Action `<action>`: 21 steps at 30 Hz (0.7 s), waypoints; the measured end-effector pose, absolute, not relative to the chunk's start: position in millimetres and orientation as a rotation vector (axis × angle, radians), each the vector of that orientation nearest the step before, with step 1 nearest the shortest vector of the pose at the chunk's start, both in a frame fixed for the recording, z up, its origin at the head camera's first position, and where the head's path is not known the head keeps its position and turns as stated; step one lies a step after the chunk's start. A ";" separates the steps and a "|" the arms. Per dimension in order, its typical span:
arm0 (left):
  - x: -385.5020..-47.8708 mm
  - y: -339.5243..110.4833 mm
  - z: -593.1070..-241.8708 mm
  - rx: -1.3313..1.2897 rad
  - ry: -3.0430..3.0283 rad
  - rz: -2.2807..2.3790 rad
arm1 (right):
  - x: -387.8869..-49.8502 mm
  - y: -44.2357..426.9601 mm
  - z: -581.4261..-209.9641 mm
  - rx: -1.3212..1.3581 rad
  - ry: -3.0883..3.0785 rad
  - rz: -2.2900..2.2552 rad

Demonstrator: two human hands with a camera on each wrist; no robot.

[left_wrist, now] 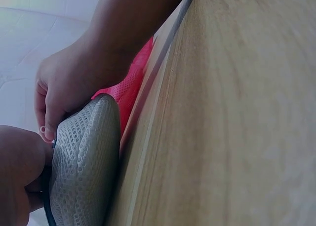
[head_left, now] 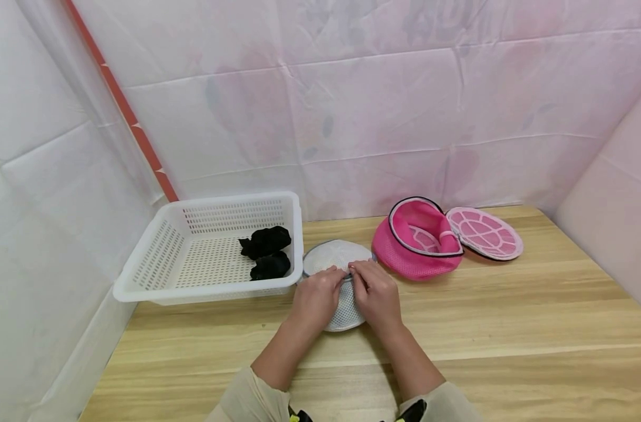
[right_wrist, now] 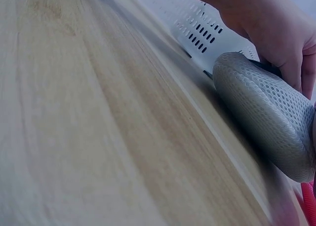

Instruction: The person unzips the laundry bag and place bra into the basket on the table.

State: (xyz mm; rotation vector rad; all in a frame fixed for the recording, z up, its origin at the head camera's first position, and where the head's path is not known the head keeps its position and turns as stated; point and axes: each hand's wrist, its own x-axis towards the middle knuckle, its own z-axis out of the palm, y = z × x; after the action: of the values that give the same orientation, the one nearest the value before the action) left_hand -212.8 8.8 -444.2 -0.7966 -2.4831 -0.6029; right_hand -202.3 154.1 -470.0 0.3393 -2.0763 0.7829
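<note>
A round white mesh laundry bag (head_left: pixel 347 308) with a grey-edged rim lies on the table in front of the person. My left hand (head_left: pixel 316 298) pinches the near part of its rim from the left, fingers curled. Close beside it, my right hand (head_left: pixel 375 293) pinches the same edge from the right; the two hands' fingertips almost meet. By the right hand's fingertips in the left wrist view shows a small pale ring (left_wrist: pixel 43 132), too small to name surely. From the side, the bag's mesh body (right_wrist: pixel 264 105) looks plump. Its contents cannot be seen.
Left of the bag stands a white plastic basket (head_left: pixel 141 287) with two black cloth bundles (head_left: pixel 268 241) inside. A pink mesh laundry bag (head_left: pixel 405 261) sits at the back right, its round lid (head_left: pixel 486 233) folded out onto the wooden table (head_left: pixel 510 328). Sheeted walls enclose the back and sides.
</note>
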 end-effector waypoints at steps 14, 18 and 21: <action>-213.4 9.1 -444.7 -0.820 -2.472 -0.657 | -203.5 158.3 -469.4 0.273 -2.031 0.849; -213.6 8.7 -443.4 -0.814 -2.468 -0.662 | -202.8 157.0 -468.4 0.266 -2.024 0.872; -213.6 8.7 -441.8 -0.815 -2.465 -0.656 | -202.5 156.0 -467.9 0.258 -2.018 0.877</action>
State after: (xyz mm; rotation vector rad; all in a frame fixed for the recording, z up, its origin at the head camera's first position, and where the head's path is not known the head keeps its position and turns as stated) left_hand -213.6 8.7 -441.8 -0.8149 -2.4647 -0.6563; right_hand -202.5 156.0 -467.9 0.2584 -2.0176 0.8772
